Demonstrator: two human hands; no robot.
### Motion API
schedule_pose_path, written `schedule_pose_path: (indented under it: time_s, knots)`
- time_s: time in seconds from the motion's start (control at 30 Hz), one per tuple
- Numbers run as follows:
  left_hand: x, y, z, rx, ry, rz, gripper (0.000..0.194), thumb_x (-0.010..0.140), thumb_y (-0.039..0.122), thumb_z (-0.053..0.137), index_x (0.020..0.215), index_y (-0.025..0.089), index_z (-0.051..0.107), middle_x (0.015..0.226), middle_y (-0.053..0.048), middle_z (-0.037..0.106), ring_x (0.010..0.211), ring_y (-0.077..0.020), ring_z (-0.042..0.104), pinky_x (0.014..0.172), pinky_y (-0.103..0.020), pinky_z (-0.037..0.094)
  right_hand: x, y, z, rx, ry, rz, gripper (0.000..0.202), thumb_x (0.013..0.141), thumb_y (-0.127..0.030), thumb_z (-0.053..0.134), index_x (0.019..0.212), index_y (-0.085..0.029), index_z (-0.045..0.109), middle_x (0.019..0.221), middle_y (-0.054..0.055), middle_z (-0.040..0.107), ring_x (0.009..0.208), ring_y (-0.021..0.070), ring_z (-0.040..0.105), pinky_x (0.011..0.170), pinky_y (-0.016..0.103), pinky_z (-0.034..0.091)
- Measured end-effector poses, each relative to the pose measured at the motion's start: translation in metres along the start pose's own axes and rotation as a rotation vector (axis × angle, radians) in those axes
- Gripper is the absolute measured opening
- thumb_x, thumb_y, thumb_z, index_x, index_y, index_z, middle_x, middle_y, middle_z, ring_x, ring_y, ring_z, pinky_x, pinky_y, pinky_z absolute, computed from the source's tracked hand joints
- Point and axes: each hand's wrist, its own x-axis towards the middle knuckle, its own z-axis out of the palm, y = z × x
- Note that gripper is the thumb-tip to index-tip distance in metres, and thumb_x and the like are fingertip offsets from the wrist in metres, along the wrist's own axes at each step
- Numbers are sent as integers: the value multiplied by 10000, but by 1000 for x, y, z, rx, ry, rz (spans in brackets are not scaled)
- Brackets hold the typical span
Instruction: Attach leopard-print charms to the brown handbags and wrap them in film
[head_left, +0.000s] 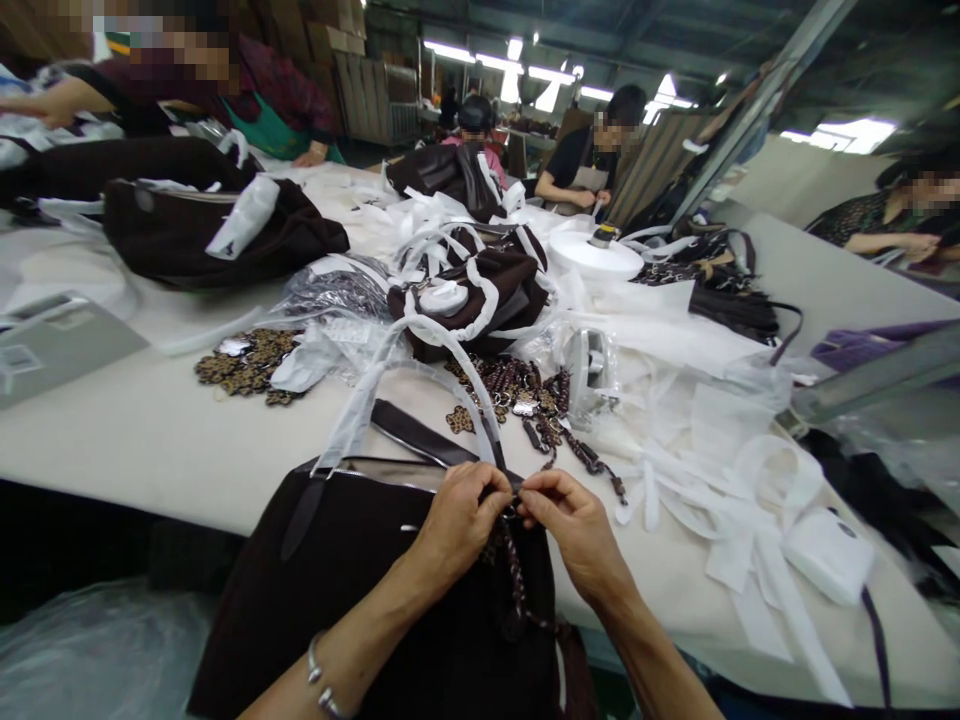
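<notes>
Our grips, left hand (pixel 459 512) and right hand (pixel 576 522), pinch the braided charm (pixel 514 575) by its top; it hangs below, equally near both, lengthwise down the dark bag (pixel 345 570).

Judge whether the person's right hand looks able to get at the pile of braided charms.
Probably yes: the pile of braided charms lies just beyond the right hand, with nothing visible standing between. It is pinching at the dark bag, though, so would likely have to let go first.
</notes>
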Motion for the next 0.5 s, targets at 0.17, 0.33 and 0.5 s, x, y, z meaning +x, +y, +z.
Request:
schedule_pose_path:
  time_s: [0.17,0.33,0.5]
  knots:
    - [-2,4,1,-107,-2,-50,52,857,174,597,816,205,587,807,1,646,806,-175,599,775,-286,424,-1,1,3,11,54,-79,263,709,-385,791,828,-185,669,733,14,662,692,159,622,643,264,520]
    - [-2,4,3,-191,44,-33,86,839,165,611,876,211,547,845,15,637,827,-155,608,815,-276,445,0,5,2,-57,93,-188,189,726,-335,772,792,-191,668,766,23,669,750,172,629,731,289,517]
    - [-2,2,3,-191,53,-28,102,834,145,608,886,208,546,851,17,636,834,-150,613,836,-280,454,-1,9,1,-138,88,-228,123,759,-298,733,775,-192,674,763,20,669,727,162,622,709,277,506]
